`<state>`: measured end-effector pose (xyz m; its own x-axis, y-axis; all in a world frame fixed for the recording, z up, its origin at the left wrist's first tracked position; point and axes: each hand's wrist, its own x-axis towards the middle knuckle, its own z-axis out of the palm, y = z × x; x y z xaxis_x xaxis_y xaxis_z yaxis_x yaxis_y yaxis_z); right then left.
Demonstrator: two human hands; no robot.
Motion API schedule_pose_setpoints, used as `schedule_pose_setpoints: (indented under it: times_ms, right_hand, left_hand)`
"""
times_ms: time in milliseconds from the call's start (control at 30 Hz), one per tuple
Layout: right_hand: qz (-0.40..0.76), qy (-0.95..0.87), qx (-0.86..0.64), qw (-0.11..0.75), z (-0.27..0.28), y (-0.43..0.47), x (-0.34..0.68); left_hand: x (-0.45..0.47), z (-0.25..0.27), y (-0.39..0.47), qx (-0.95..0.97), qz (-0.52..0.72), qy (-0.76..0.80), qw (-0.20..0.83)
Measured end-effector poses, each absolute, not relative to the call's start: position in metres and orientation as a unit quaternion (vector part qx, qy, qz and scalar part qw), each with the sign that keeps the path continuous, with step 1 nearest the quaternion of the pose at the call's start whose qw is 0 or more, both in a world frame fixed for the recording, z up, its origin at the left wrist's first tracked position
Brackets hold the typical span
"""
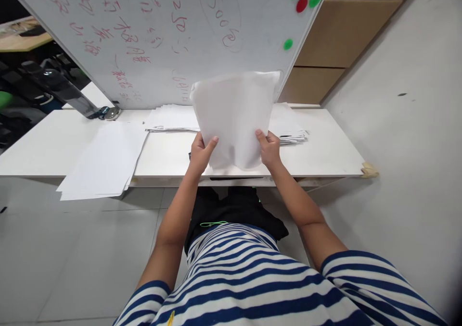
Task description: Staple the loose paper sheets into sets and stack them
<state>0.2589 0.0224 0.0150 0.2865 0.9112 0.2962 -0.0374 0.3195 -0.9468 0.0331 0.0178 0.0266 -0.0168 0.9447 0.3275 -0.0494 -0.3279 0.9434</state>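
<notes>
White paper sheets (234,114), holding step: our left hand (201,153) and right hand (270,148) pinched closed on opposite sides; we judge next move needs even grip.

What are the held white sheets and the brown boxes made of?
The held white sheets look like matte paper: they're thin and bend softly. The brown boxes are probably dull cardboard, judging by their plain tan faces.
</notes>
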Motion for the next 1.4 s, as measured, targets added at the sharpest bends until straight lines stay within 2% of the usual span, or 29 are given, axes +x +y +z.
schedule_pose_setpoints:
  times_ms: [200,467,833,1033,1200,1400]
  right_hand:
    - [0.308,-0.465,-0.475,0.681,0.001,0.017,0.257]
    - [0.386,-0.473,-0.462,0.643,-0.018,0.022,0.247]
    - [0.437,-0.424,-0.487,0.626,-0.018,0.014,0.247]
    - [0.401,-0.460,-0.525,0.593,-0.019,0.006,0.263]
    - [0.299,-0.401,-0.546,0.672,-0.044,-0.019,0.265]
    - [0.440,-0.423,-0.489,0.624,-0.049,-0.059,0.233]
  left_hand:
    - [0.025,0.012,0.026,0.545,0.569,0.416,0.454]
    - [0.025,-0.003,0.034,0.516,0.535,0.452,0.493]
    - [0.039,0.004,0.030,0.562,0.498,0.508,0.423]
    - [0.041,-0.001,0.025,0.511,0.536,0.509,0.439]
    - [0.046,-0.015,0.018,0.410,0.600,0.514,0.456]
    - [0.095,-0.024,-0.006,0.362,0.613,0.493,0.499]
